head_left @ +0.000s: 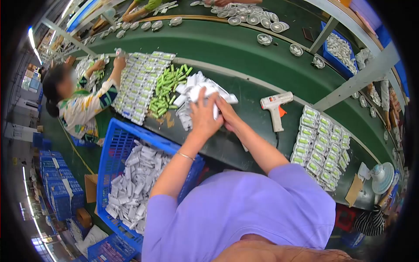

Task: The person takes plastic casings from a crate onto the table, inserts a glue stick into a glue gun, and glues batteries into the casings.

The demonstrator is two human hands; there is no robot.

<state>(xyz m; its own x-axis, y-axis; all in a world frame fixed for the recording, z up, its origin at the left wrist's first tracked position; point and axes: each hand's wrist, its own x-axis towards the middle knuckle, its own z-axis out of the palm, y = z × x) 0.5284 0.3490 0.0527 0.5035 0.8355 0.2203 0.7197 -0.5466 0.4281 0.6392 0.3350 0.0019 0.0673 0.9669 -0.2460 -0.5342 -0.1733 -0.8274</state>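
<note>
My left hand [204,117] lies over a heap of white plastic parts [196,85] on the dark green bench, its fingers bent over the pieces. Pressed close beside it, my right hand [228,114] grips the same parts from the right, its fingertips partly hidden. A white piece [216,112] shows between the two hands. Left of the heap lie loose green battery-like cylinders [166,89]. A white heat-gun-shaped tool [276,109] with an orange trigger rests to the right on the bench.
A blue crate [104,174] of white parts stands at my left. Rows of white units with green cylinders [142,83] lie beyond it, more units [321,148] at right. A co-worker [78,100] works at left. A green conveyor [209,41] runs behind; a fan [382,178] stands right.
</note>
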